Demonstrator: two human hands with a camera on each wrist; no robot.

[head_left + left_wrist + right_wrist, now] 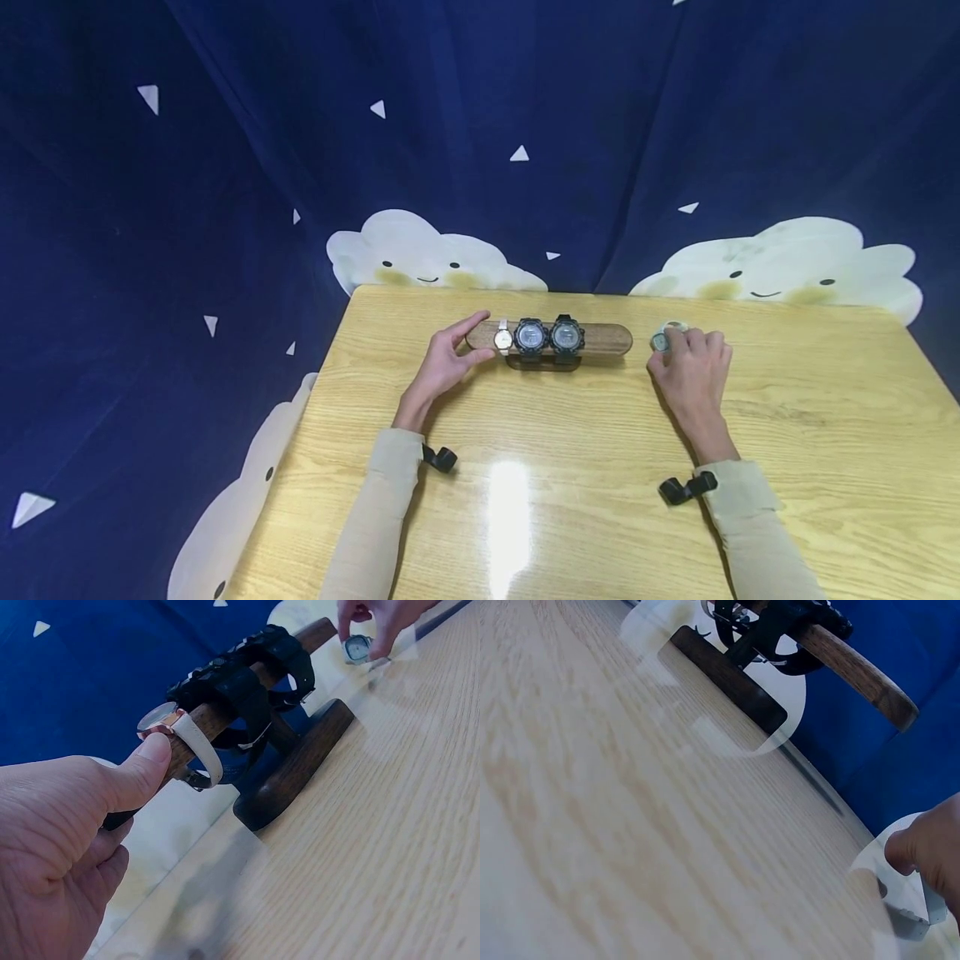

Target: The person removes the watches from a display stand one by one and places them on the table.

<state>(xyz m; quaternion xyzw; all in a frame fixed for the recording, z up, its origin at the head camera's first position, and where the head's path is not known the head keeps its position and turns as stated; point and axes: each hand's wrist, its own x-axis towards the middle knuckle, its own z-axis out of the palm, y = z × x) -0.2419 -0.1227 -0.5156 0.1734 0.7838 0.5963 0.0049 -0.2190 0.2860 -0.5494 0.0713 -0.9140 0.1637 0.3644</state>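
Observation:
My left hand grips the left end of a wooden watch stand, thumb in front and fingers behind. Beside that thumb, a rose-gold watch with a white strap is looped round the bar. Two chunky black watches, one at the middle and another to its right, hang on the same bar. Off to the right, my right hand pinches a pale green watch at the tabletop. Its strap is partly hidden by the fingers.
The stand's dark base rests on a light wooden table. A dark blue curtain with white clouds hangs along the table's back edge. Black camera mounts sit on the left wrist and the right wrist.

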